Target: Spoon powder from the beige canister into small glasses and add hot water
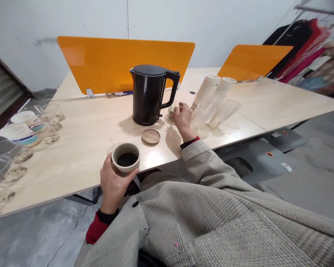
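Observation:
My left hand (113,181) is wrapped round a pale ceramic cup (126,158) with dark loose tea in its bottom, held at the near table edge. My right hand (183,118) reaches out to the right of the black electric kettle (150,94), its fingers closed on a small glass cup (171,111) that stands on the table. A round wooden lid (151,136) lies flat in front of the kettle, and a clear glass saucer (118,137) lies left of it. The kettle's lid is shut and its handle points right.
Stacks of plastic and paper cups (213,100) lie tipped over right of my right hand. Glass cups and white bowls (22,129) crowd the table's left end. Orange divider panels (122,63) stand behind the kettle. The wooden table (83,129) drops to grey floor.

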Motion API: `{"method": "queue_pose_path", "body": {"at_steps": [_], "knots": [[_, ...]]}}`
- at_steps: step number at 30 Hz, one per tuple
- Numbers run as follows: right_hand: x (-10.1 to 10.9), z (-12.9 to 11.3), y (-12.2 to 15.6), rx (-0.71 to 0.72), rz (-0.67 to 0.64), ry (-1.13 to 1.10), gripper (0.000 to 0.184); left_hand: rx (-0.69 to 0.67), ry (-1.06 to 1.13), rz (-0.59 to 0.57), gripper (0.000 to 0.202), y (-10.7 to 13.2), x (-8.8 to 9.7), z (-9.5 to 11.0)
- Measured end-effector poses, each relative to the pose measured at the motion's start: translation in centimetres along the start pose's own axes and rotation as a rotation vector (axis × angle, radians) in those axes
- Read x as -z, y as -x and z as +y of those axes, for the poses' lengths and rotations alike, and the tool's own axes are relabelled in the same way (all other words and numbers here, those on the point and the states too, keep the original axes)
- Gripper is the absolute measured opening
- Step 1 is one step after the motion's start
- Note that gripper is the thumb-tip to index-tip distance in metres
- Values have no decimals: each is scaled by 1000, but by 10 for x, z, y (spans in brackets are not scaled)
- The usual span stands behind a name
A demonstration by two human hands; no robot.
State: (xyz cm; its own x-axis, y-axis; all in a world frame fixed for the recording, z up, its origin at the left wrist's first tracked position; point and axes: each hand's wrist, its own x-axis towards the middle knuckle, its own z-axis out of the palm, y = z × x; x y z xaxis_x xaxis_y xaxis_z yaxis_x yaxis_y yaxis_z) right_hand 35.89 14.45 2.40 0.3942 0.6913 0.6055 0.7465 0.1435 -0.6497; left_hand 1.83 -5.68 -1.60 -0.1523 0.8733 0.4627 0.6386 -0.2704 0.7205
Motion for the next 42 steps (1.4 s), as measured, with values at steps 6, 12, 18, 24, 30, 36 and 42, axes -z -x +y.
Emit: {"method": "queue_pose_path", "body": {"at_steps": [6, 12, 18, 24, 30, 36, 42], "knots": [[7, -19, 4, -206, 65, -144, 27, 3, 14, 2, 94, 1, -1, 3], [58, -64, 45, 21, 288, -239, 29, 14, -5, -3, 94, 3, 0, 5], [91, -124, 88, 334, 276, -526, 23, 10, -57, -7, 97, 5, 0, 6], [54, -145, 108, 628, -252, -438, 25, -40, -73, -14, 97, 7, 0, 5], [18, -143, 110, 726, -461, -175, 29, -66, -95, 18, 102, 8, -4, 4], [10, -148, 105, 549, -653, -148, 25, -92, -96, 35, 102, 9, -6, 3], [9, -152, 98, 351, -697, -417, 23, -88, -109, 43, 101, 9, -7, 4]]}}
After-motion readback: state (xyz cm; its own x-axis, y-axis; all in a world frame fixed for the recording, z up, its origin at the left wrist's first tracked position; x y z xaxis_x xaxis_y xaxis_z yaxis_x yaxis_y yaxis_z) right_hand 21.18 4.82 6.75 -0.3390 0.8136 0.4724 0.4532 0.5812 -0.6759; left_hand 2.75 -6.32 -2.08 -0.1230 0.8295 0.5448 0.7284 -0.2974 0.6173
